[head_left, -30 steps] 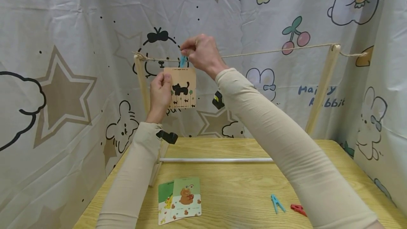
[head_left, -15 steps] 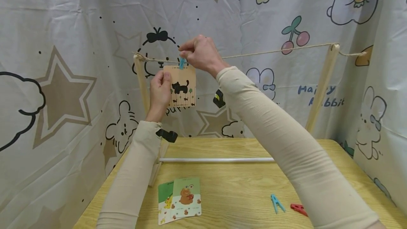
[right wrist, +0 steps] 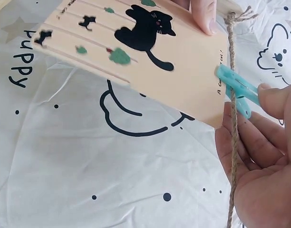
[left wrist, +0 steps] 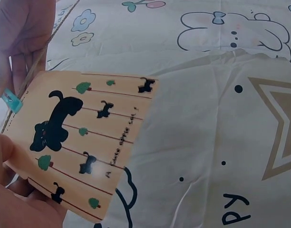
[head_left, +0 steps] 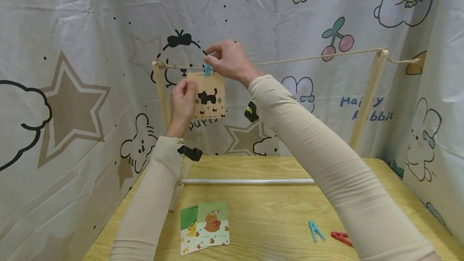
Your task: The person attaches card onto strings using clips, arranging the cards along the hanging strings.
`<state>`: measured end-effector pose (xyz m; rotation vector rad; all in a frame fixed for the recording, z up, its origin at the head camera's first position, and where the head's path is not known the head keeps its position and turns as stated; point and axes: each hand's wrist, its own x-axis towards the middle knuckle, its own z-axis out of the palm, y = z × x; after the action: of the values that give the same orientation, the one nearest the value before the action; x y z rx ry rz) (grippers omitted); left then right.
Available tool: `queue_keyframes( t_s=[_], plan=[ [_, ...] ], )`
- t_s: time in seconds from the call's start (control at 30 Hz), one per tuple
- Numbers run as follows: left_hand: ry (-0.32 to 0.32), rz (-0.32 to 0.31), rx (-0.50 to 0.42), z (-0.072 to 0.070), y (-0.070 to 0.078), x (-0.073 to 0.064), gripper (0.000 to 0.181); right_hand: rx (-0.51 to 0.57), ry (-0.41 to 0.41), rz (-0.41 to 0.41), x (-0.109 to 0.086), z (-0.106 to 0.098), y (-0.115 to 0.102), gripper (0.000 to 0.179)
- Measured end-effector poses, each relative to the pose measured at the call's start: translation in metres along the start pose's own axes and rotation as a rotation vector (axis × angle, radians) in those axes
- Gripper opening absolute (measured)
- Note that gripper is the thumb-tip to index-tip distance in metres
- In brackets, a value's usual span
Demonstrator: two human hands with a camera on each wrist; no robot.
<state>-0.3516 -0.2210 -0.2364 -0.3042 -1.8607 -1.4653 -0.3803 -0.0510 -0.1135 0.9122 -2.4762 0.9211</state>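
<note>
A peach card with a black cat (head_left: 207,100) is upright just below the twine line (head_left: 290,60). My left hand (head_left: 182,102) pinches its left edge between thumb and fingers. The tip of a light blue clothespin (right wrist: 237,86) sits over the card's top edge, and the twine crosses the clothespin. My right hand (head_left: 232,60) holds the clothespin's handles, with the thumb (right wrist: 274,99) on one handle end and the fingers behind the twine. The handles stand apart. In the left wrist view, the card (left wrist: 79,137) appears tilted beside the right hand's fingers.
Two overlapping green cards (head_left: 213,225) lie on the wooden table (head_left: 268,212). A blue clothespin (head_left: 316,231) and a red clothespin (head_left: 341,237) lie at the right. Wooden posts (head_left: 367,100) carry the twine; a white rod (head_left: 250,181) spans low between them. A printed curtain (head_left: 90,31) hangs behind.
The card has risen slightly towards the twine, with the clothespin now over its top edge. My right thumb and index finger have spread a little. The left hand keeps its grip.
</note>
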Motion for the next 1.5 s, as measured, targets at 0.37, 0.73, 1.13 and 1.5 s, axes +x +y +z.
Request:
queue_keyframes(
  t_s=[0.37,0.73,1.13,1.5],
  plan=[
    [0.003,-0.04,-0.017,0.001,0.006,-0.004,0.028,-0.018,0.017,-0.01,0.0,-0.004,-0.002,0.038],
    [0.0,-0.063,-0.087,0.003,0.002,-0.002,0.028,-0.007,0.08,-0.007,-0.004,-0.012,-0.002,0.043],
    [-0.005,-0.106,-0.082,0.001,-0.005,-0.008,0.033,0.039,0.204,-0.111,-0.027,-0.019,0.011,0.035],
    [-0.022,-0.111,-0.134,-0.003,-0.023,-0.02,0.028,0.071,0.24,-0.177,-0.059,-0.023,0.021,0.03]
  ],
)
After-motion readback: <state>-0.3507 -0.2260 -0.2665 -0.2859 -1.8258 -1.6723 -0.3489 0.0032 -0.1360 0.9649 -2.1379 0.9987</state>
